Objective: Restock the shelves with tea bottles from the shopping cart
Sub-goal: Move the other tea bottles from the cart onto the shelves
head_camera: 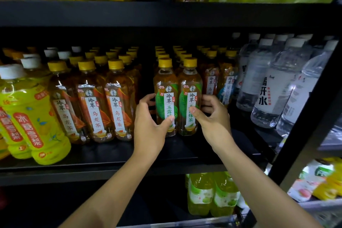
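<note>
Two green-label tea bottles with yellow caps stand upright side by side at the front of the black middle shelf [185, 152]. My left hand [150, 118] curls round the left bottle [165, 89], thumb across its label. My right hand [212, 114] curls round the right bottle [190, 89], thumb on its label and fingers behind. More yellow-capped bottles stand in rows behind them. The shopping cart is out of view.
Orange-label oolong tea bottles [118, 102] stand left of a narrow gap. Large yellow-green bottles [31, 116] fill the far left. Red- and blue-label teas [211, 81] and water bottles [268, 83] stand to the right. Green drink bottles [212, 194] sit on the lower shelf.
</note>
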Demonstrator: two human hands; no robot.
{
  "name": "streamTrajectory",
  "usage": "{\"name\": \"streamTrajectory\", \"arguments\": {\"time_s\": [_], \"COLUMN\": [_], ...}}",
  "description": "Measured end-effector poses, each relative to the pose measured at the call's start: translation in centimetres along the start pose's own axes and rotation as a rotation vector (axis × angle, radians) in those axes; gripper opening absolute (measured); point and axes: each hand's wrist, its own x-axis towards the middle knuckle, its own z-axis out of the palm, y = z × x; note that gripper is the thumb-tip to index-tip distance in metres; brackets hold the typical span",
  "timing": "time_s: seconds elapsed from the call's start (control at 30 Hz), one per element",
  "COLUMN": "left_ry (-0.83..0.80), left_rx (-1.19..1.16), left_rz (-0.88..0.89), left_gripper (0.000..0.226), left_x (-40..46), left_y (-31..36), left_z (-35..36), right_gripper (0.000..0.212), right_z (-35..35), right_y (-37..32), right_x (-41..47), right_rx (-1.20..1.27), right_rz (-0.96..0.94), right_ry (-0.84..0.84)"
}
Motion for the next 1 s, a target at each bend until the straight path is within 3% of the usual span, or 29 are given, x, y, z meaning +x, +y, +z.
{"name": "streamTrajectory", "arguments": {"time_s": [0.23, 0.4, 0.47, 0.63, 0.87, 1.0], "left_ry": [-0.003, -0.115, -0.146, -0.23, -0.298, -0.293], "left_rx": [0.062, 0.174, 0.29, 0.621, 1.152, 1.29], "left_rz": [-0.024, -0.039, -0.031, -0.026, -0.071, -0.008], "left_gripper": [0.069, 0.062, 0.062, 0.063, 0.069, 0.067], "left_x": [-0.3, -1.7, -3.2, -7.0, -12.4, -16.7], "left_y": [0.9, 1.4, 1.6, 2.2, 1.7, 1.5], "left_z": [0.1, -0.8, -1.7, -4.3, -9.2, -12.8], "right_gripper": [0.032, 0.049, 0.05, 0.083, 0.077, 0.07], "right_z": [-0.1, -1.2, -1.9, -2.8, -2.4, -0.7], "right_y": [-1.1, -1.4, -1.3, -1.8, -2.2, -2.6], "right_x": [-0.7, -2.6, -3.9, -6.9, -11.4, -15.4], "right_rx": [-0.029, -0.245, -0.376, -0.746, -0.947, -0.987], "right_rz": [0.012, 0.027, 0.025, -0.077, -0.292, -0.434], "right_ry": [-0.009, -0.173, -0.261, -0.383, -0.485, -0.515]}}
